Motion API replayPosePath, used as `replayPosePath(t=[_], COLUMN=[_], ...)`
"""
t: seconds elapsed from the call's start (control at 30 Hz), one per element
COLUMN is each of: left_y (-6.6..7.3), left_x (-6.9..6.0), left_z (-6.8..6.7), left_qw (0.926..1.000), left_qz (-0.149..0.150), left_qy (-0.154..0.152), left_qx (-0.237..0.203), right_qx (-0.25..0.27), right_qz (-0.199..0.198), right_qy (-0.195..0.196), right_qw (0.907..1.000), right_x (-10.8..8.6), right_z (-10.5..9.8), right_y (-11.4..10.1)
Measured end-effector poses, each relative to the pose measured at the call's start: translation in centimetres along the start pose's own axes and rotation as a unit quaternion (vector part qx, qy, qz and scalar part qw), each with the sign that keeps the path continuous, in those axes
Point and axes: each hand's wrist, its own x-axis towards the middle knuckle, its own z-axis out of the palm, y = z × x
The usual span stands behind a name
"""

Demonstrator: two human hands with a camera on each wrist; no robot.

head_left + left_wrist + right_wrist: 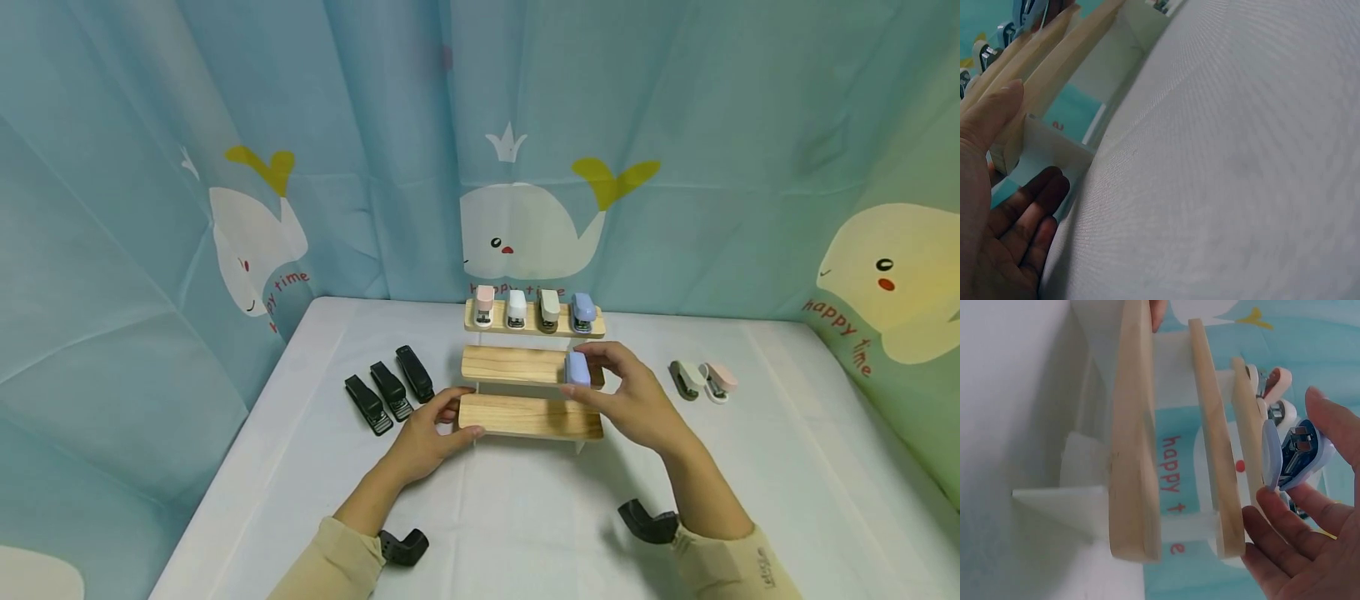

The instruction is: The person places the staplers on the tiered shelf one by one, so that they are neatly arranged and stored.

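Note:
A three-tier wooden stand stands mid-table. My left hand grips the left end of its lowest board, thumb on the front edge; in the left wrist view some of the fingers curl loosely below the board. At the right end of the middle board, my right hand pinches a small blue stapler between thumb and fingers. The right wrist view shows this stapler side-on; whether it touches the board is unclear. Along the top board stand a pink stapler, a white stapler, a cream stapler and another blue stapler.
Three black staplers lie on the white table left of the stand. To the right lie a green-and-cream stapler and a pink-and-white stapler. A whale-print curtain hangs behind the table.

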Motion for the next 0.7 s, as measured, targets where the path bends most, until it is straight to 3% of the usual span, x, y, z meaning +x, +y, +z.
replayPosePath(t=[0.4, 0.7], left_y=[0.0, 0.1], left_x=[0.0, 0.0], left_z=[0.0, 0.0], left_qw=[1.0000, 1.0000], left_qz=[-0.006, -0.009], left_qy=[0.000, -0.003], left_qx=[0.000, -0.002], right_qx=[0.037, 0.047], right_qz=[0.013, 0.010], right_qy=[-0.038, -0.040], right_qw=[0.9985, 0.9981], right_x=[0.8, 1.5], right_z=[1.7, 2.7], right_y=[-0.7, -1.3])
